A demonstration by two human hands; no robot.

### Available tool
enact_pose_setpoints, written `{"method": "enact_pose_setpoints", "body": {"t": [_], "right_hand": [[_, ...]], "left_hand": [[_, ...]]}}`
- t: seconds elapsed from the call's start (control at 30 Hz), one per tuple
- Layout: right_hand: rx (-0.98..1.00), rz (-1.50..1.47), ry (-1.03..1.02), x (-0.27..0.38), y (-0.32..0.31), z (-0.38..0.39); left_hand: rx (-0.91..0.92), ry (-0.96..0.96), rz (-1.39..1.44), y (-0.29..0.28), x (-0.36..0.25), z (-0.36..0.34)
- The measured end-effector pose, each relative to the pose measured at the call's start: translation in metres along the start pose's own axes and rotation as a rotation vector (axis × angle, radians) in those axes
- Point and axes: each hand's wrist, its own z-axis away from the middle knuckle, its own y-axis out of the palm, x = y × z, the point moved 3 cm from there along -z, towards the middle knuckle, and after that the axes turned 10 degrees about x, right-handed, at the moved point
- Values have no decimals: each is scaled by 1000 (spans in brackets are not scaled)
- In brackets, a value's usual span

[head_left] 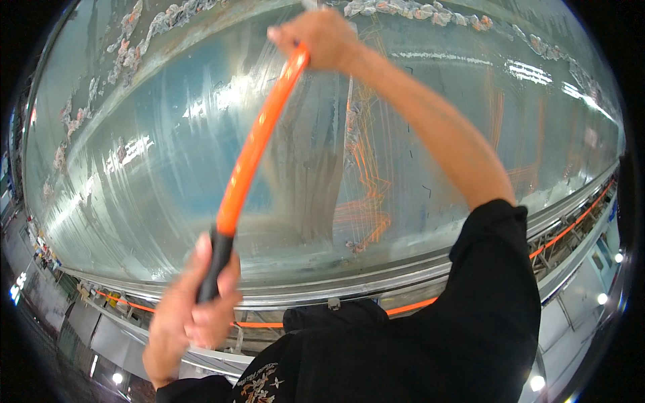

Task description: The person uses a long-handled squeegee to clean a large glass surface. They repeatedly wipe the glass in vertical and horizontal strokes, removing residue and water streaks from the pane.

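Observation:
A long-handled tool with an orange shaft (pixel 252 158) and a black grip (pixel 216 262) slants across the view. My left hand (pixel 176 312) is closed round the black grip at its lower end, slightly blurred. Higher up, at the top of the picture, my right hand (pixel 326 41) is closed on the far end of the shaft, with my arm stretched forward. The tool's head is mostly hidden behind that hand and the picture's upper edge. Beneath the tool lies a large, shiny grey sheet-like surface (pixel 201 161), with pale streaks and orange scribbled lines (pixel 366 181).
Crumpled grey and orange-tinged lumps of residue (pixel 430 12) lie along the far side, with more lumps (pixel 127 50) at the left. A metal rail (pixel 410 274) edges the surface near my body. An orange strip (pixel 413 307) runs below that rail.

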Motion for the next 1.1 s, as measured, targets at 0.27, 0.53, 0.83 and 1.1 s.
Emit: {"method": "enact_pose_setpoints", "body": {"t": [0.27, 0.53, 0.83, 1.1], "right_hand": [[344, -48, 38, 122, 40, 46], [156, -351, 97, 419, 106, 220], [-37, -275, 74, 323, 77, 169], [-54, -118, 46, 86, 22, 48]], "left_hand": [[45, 53, 38, -76, 99, 35], [-483, -298, -60, -251, 325, 154], [-296, -266, -271, -148, 229, 117], [-91, -161, -113, -30, 56, 35]]}}
